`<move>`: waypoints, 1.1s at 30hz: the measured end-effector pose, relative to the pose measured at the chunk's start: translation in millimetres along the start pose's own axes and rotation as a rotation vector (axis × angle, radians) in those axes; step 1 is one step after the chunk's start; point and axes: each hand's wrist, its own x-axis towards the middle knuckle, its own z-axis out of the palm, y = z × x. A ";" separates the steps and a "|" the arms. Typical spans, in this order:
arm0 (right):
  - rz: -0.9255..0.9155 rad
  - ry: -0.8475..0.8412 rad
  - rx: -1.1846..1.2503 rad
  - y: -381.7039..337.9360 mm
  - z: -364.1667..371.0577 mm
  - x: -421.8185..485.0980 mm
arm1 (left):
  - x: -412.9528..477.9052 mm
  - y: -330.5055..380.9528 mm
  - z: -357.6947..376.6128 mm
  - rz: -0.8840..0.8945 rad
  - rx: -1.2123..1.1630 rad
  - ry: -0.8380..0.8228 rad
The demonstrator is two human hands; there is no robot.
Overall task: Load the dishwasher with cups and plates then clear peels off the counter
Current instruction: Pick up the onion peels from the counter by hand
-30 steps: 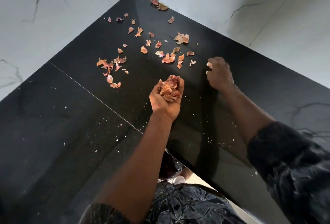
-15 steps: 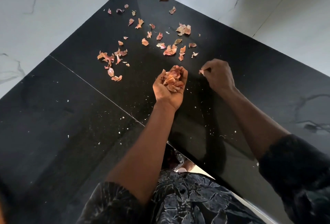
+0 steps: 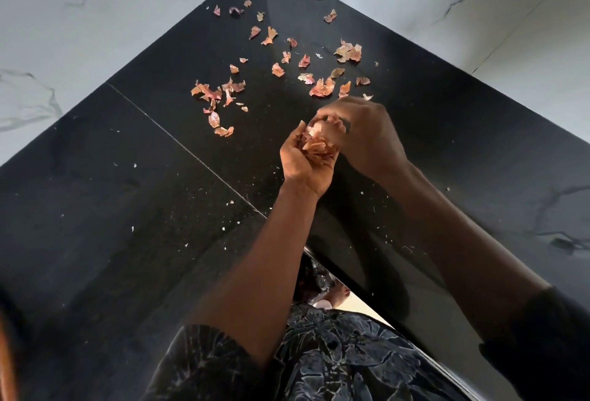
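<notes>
Peels (image 3: 317, 145) cupped in L hand (image 3: 302, 165), palm up, R hand (image 3: 367, 135) pinching atop

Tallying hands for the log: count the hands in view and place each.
2. The left hand is cupped palm-up, holding a pile of onion peels; the right hand is just above it, fingers curled onto the pile. No others visible.

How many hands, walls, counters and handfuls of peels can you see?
Hands: 2, the left hand and the right hand
Walls: 2, the left wall and the right wall
Counter: 1
Handful of peels: 1, in the left hand
Total: 6
Loose peels on the counter: too many to count
</notes>
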 end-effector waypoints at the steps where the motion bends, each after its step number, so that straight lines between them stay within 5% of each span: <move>1: 0.023 0.031 0.020 4.0 0.0 4.4 | 0.4 1.7 -2.0 0.003 -0.018 -0.016; 5: 0.298 0.118 -0.057 63.7 9.4 32.5 | 0.3 9.0 -9.0 -0.004 -0.108 -0.051; 9: 0.519 -0.206 -0.254 108.7 24.9 42.4 | -1.4 13.4 -11.9 0.010 -0.121 -0.065; 12: 0.431 -0.342 -0.359 109.2 35.7 40.0 | -3.4 17.4 -12.2 0.012 -0.133 -0.076; 20: 0.190 -0.218 -0.461 93.6 42.2 28.8 | -5.3 21.1 -16.5 0.006 -0.127 -0.056; 24: 0.199 -0.180 -0.311 86.1 45.4 27.6 | -4.2 20.0 -17.0 0.014 -0.115 -0.039; 30: 0.067 0.134 0.032 34.4 26.6 29.9 | -0.1 19.7 -14.9 0.023 -0.093 -0.012; 33: -0.052 0.070 0.046 10.9 19.6 26.8 | 1.1 19.4 -13.8 0.036 -0.046 -0.008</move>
